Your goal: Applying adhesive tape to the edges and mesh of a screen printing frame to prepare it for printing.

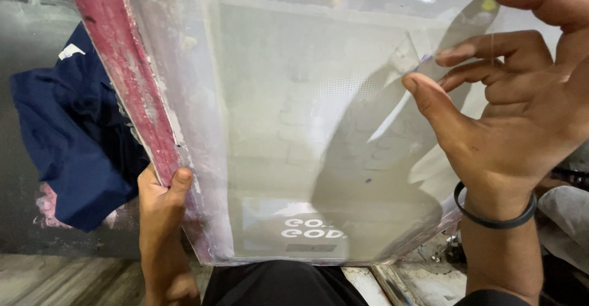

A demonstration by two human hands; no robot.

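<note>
Against the lap, a printing screen (270, 128) stands tilted. Left hand (161, 198) clamps its red frame edge (132, 79), thumb over the front. Right hand (521, 109) pinches a clear film (392, 158) between thumb and fingertips (451, 54). Blue cloth (73, 140) lies behind, left.

left hand (162, 198) gripping with thumb up, right hand (521, 97) raised, fingers pinching

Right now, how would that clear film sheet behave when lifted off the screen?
The clear film sheet likely flops: it curves where the right hand pinches it. Probably light. The left hand grips the red frame, which looks stiff.
</note>
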